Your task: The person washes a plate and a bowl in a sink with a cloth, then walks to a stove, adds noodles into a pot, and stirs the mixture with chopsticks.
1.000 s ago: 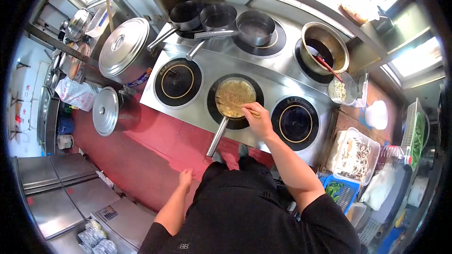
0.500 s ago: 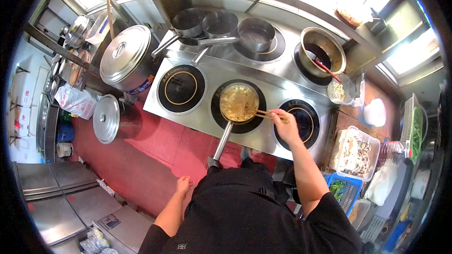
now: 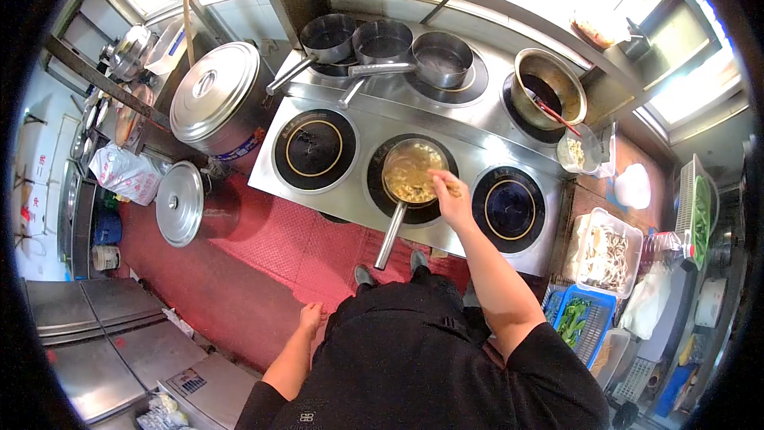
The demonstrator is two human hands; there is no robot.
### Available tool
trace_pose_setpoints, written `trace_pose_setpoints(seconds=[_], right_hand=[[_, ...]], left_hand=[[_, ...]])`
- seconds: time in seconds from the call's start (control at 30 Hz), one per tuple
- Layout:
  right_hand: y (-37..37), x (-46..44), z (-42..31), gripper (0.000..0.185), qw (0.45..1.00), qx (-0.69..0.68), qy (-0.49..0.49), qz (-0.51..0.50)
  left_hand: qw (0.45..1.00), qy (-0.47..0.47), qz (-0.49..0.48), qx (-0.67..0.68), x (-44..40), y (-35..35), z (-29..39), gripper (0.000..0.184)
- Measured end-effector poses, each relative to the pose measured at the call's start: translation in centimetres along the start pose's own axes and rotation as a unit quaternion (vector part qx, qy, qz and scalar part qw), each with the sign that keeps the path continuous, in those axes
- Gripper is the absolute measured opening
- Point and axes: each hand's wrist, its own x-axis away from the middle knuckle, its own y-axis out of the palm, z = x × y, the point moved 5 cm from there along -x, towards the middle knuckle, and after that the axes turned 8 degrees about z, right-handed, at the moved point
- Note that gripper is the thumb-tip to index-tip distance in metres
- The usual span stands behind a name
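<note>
My right hand [image 3: 453,201] is closed round wooden chopsticks [image 3: 454,185] at the right edge of a long-handled pan [image 3: 392,236]. Broth with pale pieces [image 3: 410,171] fills the pan, which sits on the middle front burner [image 3: 378,161]. The lower part of the chopsticks is hard to make out against the food. My left hand [image 3: 313,316] hangs low at the left of my body, above the red floor, touching nothing. Its fingers look curled, with nothing visible in them.
Three dark pans [image 3: 383,41] stand on the rear burners beside a large metal pot [image 3: 549,89]. Lidded pots [image 3: 180,203] stand at left. At right are a tub of sliced mushrooms [image 3: 606,253] and a blue basket of greens [image 3: 585,325].
My right hand has moved left and closer over the pan with the chopsticks after being farther right. The stove appears slightly shifted right in view. My left hand stays low.
</note>
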Motion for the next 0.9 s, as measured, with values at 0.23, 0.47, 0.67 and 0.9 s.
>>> trace_pose_setpoints(seconds=[0.23, 0.47, 0.67, 0.9], right_hand=[[-6.2, 0.8, -2.5, 0.018, 0.993, 0.033, 0.1, -0.055], [1.9, -0.6, -3.0, 0.019, 0.986, 0.106, -0.066, -0.113], [-3.8, -4.3, -5.8, 0.02, 0.976, 0.194, -0.092, -0.036], [-3.9, -0.9, -5.4, 0.021, 0.974, 0.144, 0.031, -0.171]], left_hand=[[0.999, -0.004, 0.005, 0.048, -0.3, -0.1, -0.4, 0.025], [0.999, 0.024, -0.004, 0.024, 0.0, 0.4, 1.8, 0.024], [0.999, 0.038, 0.008, 0.02, 1.5, 0.6, 3.9, 0.026], [0.999, 0.024, 0.01, 0.026, 0.2, 0.5, 1.9, 0.026]])
